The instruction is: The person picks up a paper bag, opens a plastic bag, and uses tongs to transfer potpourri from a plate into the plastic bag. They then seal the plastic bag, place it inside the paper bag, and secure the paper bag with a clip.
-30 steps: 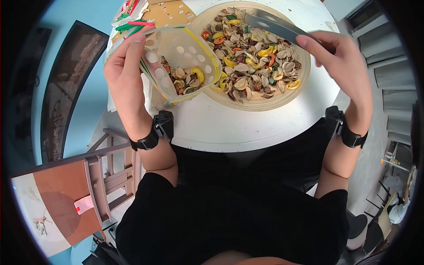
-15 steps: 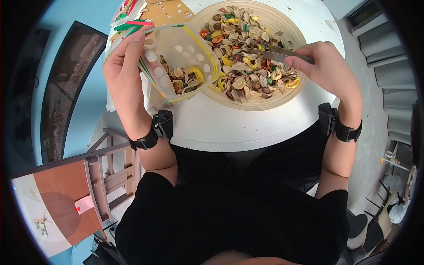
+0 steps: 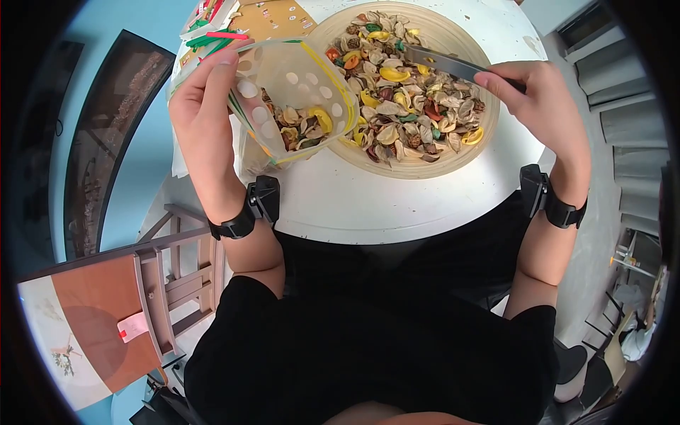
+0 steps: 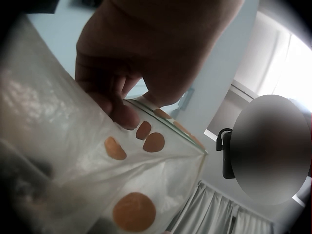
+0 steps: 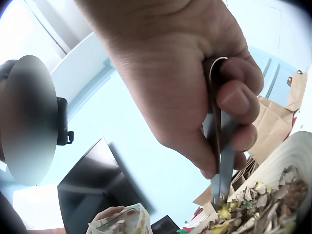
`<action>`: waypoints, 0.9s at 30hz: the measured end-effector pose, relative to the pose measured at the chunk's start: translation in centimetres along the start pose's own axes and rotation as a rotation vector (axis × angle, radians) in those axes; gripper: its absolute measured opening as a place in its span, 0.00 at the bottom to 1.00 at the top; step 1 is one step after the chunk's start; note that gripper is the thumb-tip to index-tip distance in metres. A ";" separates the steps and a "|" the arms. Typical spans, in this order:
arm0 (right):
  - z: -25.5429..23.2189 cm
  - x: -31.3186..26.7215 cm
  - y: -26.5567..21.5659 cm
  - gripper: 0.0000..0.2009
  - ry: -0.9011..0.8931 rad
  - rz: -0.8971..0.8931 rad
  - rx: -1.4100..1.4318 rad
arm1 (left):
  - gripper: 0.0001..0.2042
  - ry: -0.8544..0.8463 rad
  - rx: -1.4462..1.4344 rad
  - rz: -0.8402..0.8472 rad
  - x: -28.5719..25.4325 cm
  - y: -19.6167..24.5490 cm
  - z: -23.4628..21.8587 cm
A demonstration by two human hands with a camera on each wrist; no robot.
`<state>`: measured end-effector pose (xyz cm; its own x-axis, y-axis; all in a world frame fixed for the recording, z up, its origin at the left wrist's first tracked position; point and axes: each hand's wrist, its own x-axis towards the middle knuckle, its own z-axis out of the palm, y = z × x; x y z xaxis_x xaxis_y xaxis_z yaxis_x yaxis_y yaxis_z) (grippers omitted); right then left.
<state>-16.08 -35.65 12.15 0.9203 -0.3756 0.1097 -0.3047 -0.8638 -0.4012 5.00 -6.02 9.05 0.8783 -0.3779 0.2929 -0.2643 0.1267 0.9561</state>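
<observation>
My left hand pinches the rim of a translucent, white-dotted zip bag, holding its mouth wide. Inside lies some potpourri, with a yellow piece among it. My right hand grips metal tongs, fingers curled round the arms. The tongs reach over the far part of a round pale wooden plate, heaped with dried petals, cones and yellow, orange and green pieces. In the right wrist view, the tongs' tips are close together, right at yellow pieces.
A white round table carries the plate and bag. Red and green strips and a brown printed sheet lie behind the bag. A folded wooden chair stands at the left, and grey curtains hang at the right.
The tongs went down from above the plate's far right side into the potpourri, then moved up toward the plate's far middle. The left hand and bag have barely moved.
</observation>
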 end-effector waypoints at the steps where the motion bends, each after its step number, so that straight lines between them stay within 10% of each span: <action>1: -0.1 -0.1 -0.1 0.14 0.033 -0.037 0.080 | 0.13 0.004 0.003 0.007 0.0 -0.1 -0.1; 13: 0.9 -1.3 -4.2 0.14 0.172 -0.201 0.501 | 0.12 0.022 0.023 -0.032 -0.2 0.3 0.3; 27: 3.4 0.7 -0.8 0.15 -0.014 -0.101 -0.057 | 0.12 -0.005 0.020 -0.033 -0.2 0.2 0.1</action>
<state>-14.38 -34.04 9.47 0.9503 -0.2812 0.1339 -0.2232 -0.9148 -0.3367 4.72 -6.03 9.19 0.8846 -0.3862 0.2615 -0.2433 0.0961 0.9652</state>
